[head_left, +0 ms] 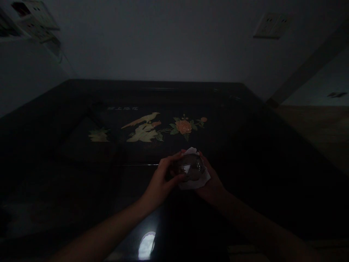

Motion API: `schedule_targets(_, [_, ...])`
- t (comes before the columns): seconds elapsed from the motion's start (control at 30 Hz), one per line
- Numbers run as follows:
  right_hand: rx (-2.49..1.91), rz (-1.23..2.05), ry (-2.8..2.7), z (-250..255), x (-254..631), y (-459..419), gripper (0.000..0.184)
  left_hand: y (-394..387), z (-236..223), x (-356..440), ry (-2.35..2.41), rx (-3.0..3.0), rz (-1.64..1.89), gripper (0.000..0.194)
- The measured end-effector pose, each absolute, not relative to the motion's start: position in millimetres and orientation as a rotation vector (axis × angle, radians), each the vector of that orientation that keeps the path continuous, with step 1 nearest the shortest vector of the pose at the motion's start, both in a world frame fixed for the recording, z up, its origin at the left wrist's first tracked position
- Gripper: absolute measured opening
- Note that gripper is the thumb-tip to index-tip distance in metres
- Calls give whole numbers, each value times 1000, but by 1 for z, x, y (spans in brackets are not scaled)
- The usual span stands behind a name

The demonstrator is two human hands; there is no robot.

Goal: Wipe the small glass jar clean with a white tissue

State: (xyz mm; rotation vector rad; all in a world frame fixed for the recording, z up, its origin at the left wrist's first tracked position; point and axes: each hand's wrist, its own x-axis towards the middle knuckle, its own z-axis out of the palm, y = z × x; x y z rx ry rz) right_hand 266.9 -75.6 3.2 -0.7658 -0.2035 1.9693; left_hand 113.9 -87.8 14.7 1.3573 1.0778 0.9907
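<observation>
Over the dark glossy tabletop, my left hand (pixel 167 174) grips a round, clear, glass-like object (pixel 194 167) by its left side, thumb in front and fingers behind. The dim light hides its exact kind. A white sheet of tissue or cloth (pixel 203 181) lies under and around it. My right hand (pixel 211 182) is closed round the right side, with the white sheet between palm and object. Most of the right fingers are hidden behind the sheet and the object.
The black table (pixel 89 174) carries an inlaid bird (pixel 147 118) and flower (pixel 184 126) picture. A pale wall (pixel 152 40) rises behind it, with a socket plate (pixel 271 25) at right and sockets (pixel 39 31) at upper left. Wooden flooring (pixel 319 127) shows at right.
</observation>
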Motion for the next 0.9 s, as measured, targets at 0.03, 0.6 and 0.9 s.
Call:
schedule_targets(0.03, [-763, 1957, -219, 3, 265, -76, 33, -85, 14, 112, 1113, 1423, 1009, 37])
schedule_targets(0.6, [-1025, 1514, -671, 9, 260, -85, 48, -97, 15, 120, 1150, 1183, 959, 65])
schedule_targets(0.9, [-1193, 1041, -1417, 11, 254, -100, 42, -95, 16, 127, 1118, 984, 1023, 82])
